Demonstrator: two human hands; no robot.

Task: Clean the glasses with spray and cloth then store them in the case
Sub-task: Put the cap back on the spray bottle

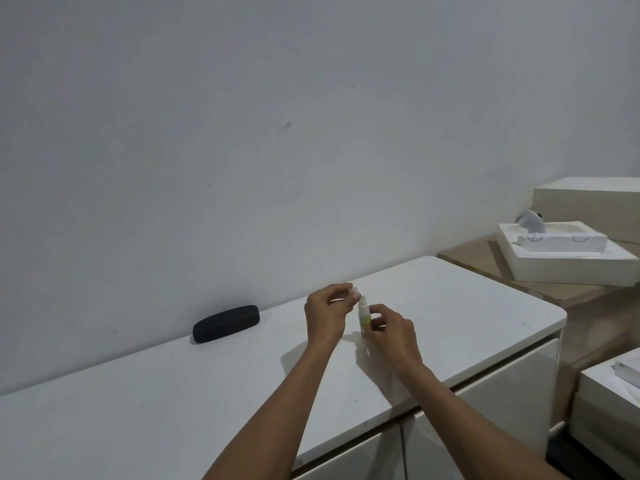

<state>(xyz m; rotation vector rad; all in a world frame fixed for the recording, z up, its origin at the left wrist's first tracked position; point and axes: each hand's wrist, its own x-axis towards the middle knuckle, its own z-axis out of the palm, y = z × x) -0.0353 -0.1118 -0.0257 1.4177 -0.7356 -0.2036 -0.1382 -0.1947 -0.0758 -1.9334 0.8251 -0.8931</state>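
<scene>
White cabinet top (450,306); spray bottle (365,318), label unreadable

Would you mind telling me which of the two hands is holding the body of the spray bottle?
The right hand grips the spray bottle around its labelled body; the left hand is only pinching at its top, where the cap sits.

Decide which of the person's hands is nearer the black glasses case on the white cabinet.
Left. The left hand hovers right of the glasses case, pinching the spray bottle's top. The right hand grips the bottle farther right.
</scene>
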